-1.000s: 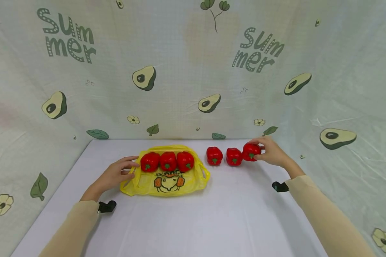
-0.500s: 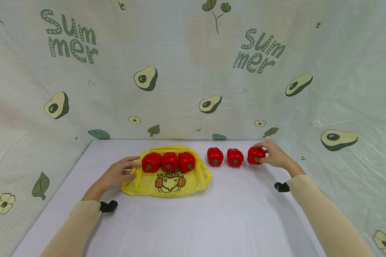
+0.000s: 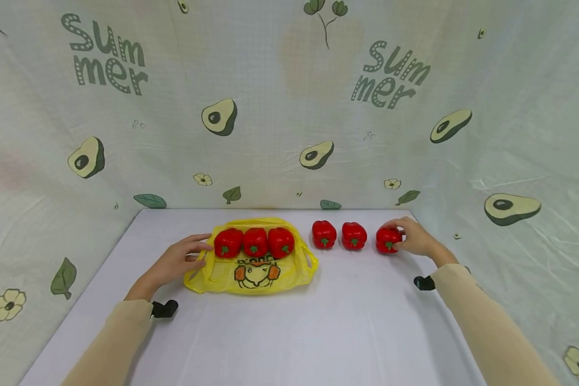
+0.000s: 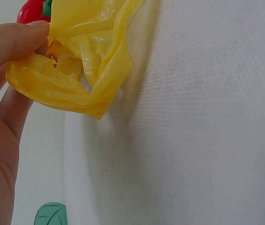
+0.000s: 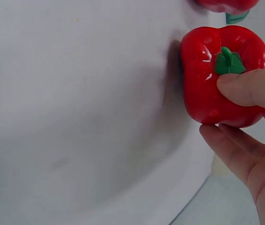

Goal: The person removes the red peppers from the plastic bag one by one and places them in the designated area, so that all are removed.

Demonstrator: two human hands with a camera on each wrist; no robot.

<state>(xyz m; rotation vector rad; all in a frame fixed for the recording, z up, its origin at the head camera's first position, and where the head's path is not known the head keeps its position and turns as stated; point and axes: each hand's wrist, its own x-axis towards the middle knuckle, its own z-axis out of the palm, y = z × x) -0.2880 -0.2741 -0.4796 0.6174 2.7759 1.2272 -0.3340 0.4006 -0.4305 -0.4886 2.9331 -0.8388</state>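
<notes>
My right hand (image 3: 413,236) grips a red bell pepper (image 3: 386,241) at the right end of a row. In the right wrist view the thumb lies by the green stem of this shiny bell pepper (image 5: 202,89), with fingers on its side. At the left, my left hand (image 3: 177,261) pinches the edge of a yellow plastic bag (image 3: 294,271). The left wrist view shows the bag's handle (image 4: 71,91) between thumb and fingers. Three bell peppers, the middle one (image 3: 255,242) among them, lie side by side on the bag's far part.
Between bag and right hand stand two more red bell peppers, one nearer the bag (image 3: 324,235) and another (image 3: 354,236) beside it. All lie on a white table (image 3: 289,332). A printed cloth (image 3: 270,69) hangs behind and along the sides.
The right hand has moved the bell pepper down and to the right, leaving a gap beside its neighbour. My left hand stays at the bag.
</notes>
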